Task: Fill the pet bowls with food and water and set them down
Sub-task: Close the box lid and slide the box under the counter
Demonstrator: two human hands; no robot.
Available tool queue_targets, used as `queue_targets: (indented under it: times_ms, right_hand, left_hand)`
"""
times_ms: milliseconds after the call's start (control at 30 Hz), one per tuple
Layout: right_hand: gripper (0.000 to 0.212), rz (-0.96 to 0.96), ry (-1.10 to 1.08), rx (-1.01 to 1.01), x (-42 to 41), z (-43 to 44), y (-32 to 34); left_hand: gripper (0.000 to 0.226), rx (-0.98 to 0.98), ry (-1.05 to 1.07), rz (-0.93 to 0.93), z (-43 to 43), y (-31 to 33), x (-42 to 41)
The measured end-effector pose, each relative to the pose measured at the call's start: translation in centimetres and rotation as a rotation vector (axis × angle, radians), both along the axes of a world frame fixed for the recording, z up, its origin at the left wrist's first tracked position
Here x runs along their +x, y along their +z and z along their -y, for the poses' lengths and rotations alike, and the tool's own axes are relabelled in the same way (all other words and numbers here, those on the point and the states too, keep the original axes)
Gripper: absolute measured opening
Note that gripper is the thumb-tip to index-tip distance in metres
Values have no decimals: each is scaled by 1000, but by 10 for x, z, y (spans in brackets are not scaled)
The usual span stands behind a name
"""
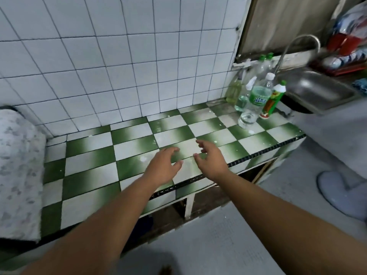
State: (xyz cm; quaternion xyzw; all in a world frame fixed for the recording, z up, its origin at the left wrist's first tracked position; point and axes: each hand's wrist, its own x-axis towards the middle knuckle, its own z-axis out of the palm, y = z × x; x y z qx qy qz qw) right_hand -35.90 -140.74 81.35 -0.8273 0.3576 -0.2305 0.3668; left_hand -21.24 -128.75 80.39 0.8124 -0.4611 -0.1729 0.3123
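Green-checked counter under 2 hands, left and right, both spread, holding nothing.

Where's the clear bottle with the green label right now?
In the head view the clear bottle with the green label stands at the counter's far right end, among other bottles, just left of the steel sink.

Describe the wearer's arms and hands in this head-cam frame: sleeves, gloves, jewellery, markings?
Both arms are bare for their whole visible length; no sleeve edge shows in the frame. The left hand and right hand wear no gloves. No watch, bracelet or band shows at either wrist, and no rings are visible on the fingers. No tattoos, tape or markers can be made out. Nails look short and unpainted.
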Motion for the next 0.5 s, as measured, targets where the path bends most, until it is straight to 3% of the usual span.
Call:
queue_targets:
  times_ms: [267,500]
  right_hand:
    - [46,14,-203,-15,-37,67,8]
    - [46,82,-250,18,-56,156,7]
  left_hand:
    - [45,6,-163,-41,94,8,-5]
    - [44,31,-170,-153,184,4,-25]
